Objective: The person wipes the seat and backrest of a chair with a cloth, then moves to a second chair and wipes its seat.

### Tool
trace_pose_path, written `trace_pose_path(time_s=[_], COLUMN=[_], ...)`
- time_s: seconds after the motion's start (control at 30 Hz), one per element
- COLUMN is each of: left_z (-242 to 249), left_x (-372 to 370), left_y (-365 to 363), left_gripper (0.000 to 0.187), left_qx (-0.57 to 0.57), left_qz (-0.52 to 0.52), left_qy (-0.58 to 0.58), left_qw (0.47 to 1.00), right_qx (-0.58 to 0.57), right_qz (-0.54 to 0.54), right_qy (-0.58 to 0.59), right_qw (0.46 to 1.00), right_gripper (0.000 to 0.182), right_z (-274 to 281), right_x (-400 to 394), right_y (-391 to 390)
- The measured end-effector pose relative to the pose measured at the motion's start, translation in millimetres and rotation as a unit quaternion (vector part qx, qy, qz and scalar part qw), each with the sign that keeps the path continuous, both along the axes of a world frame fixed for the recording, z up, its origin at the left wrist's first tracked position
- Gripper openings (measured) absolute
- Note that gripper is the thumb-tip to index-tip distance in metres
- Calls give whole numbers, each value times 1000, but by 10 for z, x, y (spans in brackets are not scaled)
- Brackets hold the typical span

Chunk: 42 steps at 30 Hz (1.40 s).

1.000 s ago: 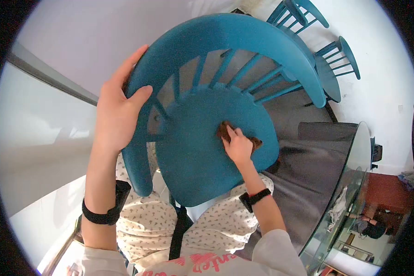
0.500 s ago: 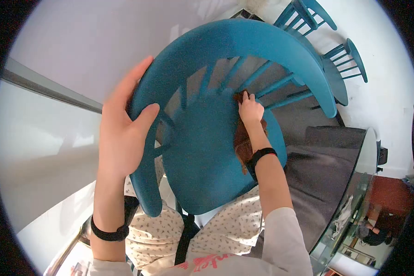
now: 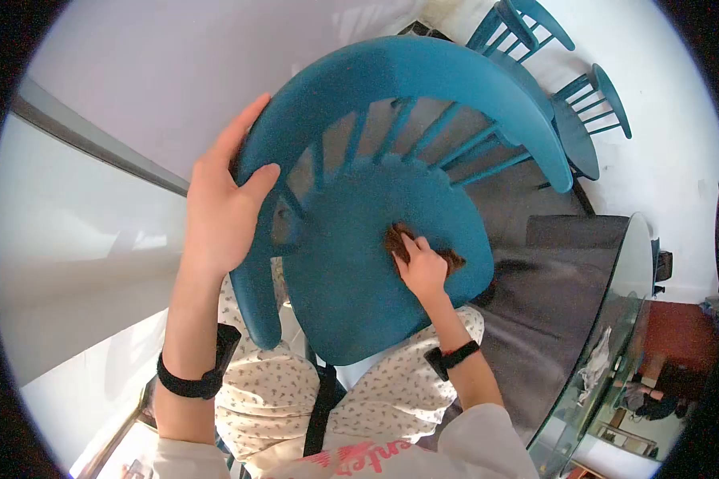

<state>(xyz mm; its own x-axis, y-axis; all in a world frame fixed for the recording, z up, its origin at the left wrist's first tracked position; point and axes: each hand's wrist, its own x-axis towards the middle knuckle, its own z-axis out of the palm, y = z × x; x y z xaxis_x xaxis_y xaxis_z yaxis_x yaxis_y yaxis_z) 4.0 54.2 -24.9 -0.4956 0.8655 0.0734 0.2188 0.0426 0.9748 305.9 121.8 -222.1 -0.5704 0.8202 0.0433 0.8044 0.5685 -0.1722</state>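
A blue wooden chair [image 3: 343, 295] with a curved, spindled back stands right in front of me. My left hand [image 3: 228, 199] grips the left arm of its curved top rail, thumb on the inner side and fingers round the outer edge. On the seat, my right hand [image 3: 422, 267] presses a brown cloth [image 3: 454, 262] against the surface, a little right of the middle. Part of the cloth sticks out on both sides of the fingers; the rest is hidden under the hand.
More blue chairs [image 3: 577, 120] stand against the white wall at the upper right. To the right is a table with a dark cloth [image 3: 555, 271] and a glass top edge [image 3: 633, 239]. A pale wall rises at the left. Another person [image 3: 651, 401] shows at the far lower right.
My right hand has drawn the cloth from the back of the seat toward me, and the cloth is now more bunched. My left hand keeps its grip on the rail.
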Motion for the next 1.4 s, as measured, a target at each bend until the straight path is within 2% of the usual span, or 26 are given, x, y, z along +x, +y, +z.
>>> trace_pose_path(time_s=[0.07, 0.13, 0.4, 0.5, 0.57, 0.63, 0.7, 0.87, 0.93, 1.07, 1.17, 1.33, 1.4], left_z=[-8, -19, -4, 32, 11, 19, 45, 24, 18, 12, 18, 28, 28], left_x=[-6, -13, 10, 13, 11, 8, 4, -4, 1, 2, 17, 6, 18], left_y=[-3, -8, 4, -12, -1, -6, -17, -23, -13, -9, 6, 6, 7], left_gripper=[55, 55, 55, 55, 55, 56, 62, 58, 55, 56, 56, 57, 57], left_qx=[1, 1, 15, 2, 3, 8, -9, -9, -18, -7, 0, 0, 14], left_qz=[1, 6, 15, 7, 11, 14, -18, -5, 3, 6, 4, 0, 6], left_qy=[-1, -2, 2, -24, -8, 11, -20, -8, 1, 8, 10, -3, 9], left_qw=[1000, 1000, 1000, 1000, 1000, 1000, 1000, 1000, 1000, 1000, 1000, 1000, 1000], right_qx=[-6, 5, 17, 19, 32, 56, 50, 34, -15, -9, 27, -4, -86], right_qz=[-64, -81, -185, -179, -165, -179, -166, -75, -66, -75, -107, -163, -201], right_qy=[2, -17, -96, -146, -138, -43, -23, 14, -46, -38, -74, -116, -193], right_qw=[998, 997, 978, 973, 976, 981, 985, 997, 997, 996, 991, 980, 957], right_gripper=[41, 40, 44, 44, 42, 44, 45, 47, 47, 44, 43, 44, 46], right_z=[-21, -59, -251, -300, -361, -408, -385, -300, -145, -129, -198, -211, -167], right_x=[92, 4, -449, -589, -568, -518, -480, -216, -111, 26, -161, -534, -682], right_y=[-23, 126, 1173, 1418, 1436, 1375, 1260, 646, 423, 392, 652, 1300, 1504])
